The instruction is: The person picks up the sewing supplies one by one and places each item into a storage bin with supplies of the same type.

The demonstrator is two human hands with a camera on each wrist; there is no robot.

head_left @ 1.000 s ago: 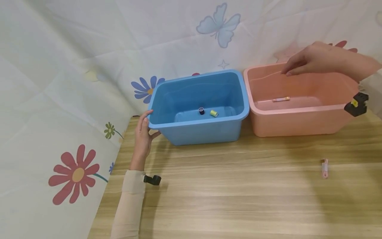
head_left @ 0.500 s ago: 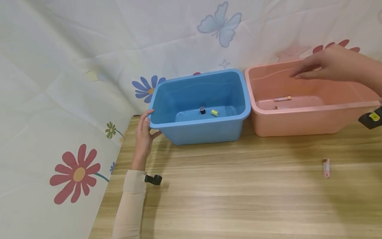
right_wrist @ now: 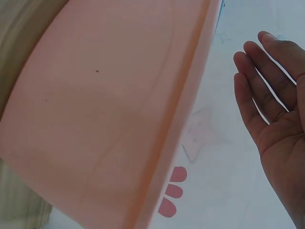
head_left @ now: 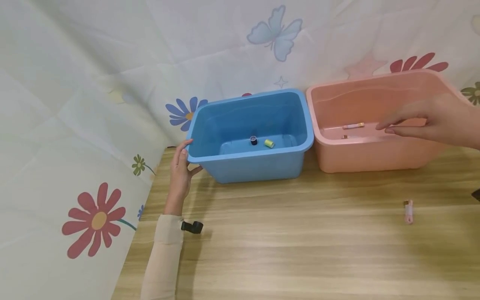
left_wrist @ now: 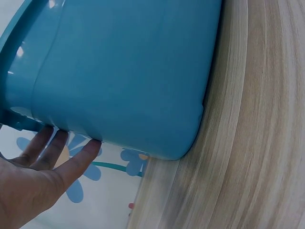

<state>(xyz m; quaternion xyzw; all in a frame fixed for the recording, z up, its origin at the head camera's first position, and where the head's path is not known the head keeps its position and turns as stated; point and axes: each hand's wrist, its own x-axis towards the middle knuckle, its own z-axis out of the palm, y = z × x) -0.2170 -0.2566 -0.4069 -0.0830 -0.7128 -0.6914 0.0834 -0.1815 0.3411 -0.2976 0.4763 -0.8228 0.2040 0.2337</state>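
Observation:
My left hand (head_left: 181, 175) rests against the left end of the blue bin (head_left: 258, 166), fingertips at the rim and thumb lower down. In the left wrist view, its fairly straight fingers (left_wrist: 78, 160) touch the bin's outer wall. Inside lie a black thread spool (head_left: 253, 140) and a yellow-green spool (head_left: 269, 143). My right hand (head_left: 431, 118), holding nothing, hovers over the front of the pink bin (head_left: 375, 156), fingers extended. On that bin's floor lies a small thread skein (head_left: 353, 126); a second skein (head_left: 345, 136) is mostly hidden by the front rim.
A pink skein (head_left: 408, 211) with a pale band lies on the wooden table (head_left: 285, 241), in front of the pink bin. The two bins stand side by side against a patterned cloth backdrop (head_left: 225, 46). More cloth hangs along the left edge of the table.
My right hand has moved right and down from above the pink bin's back rim to its front. A second skein now shows on that bin's floor. The left hand has stayed put.

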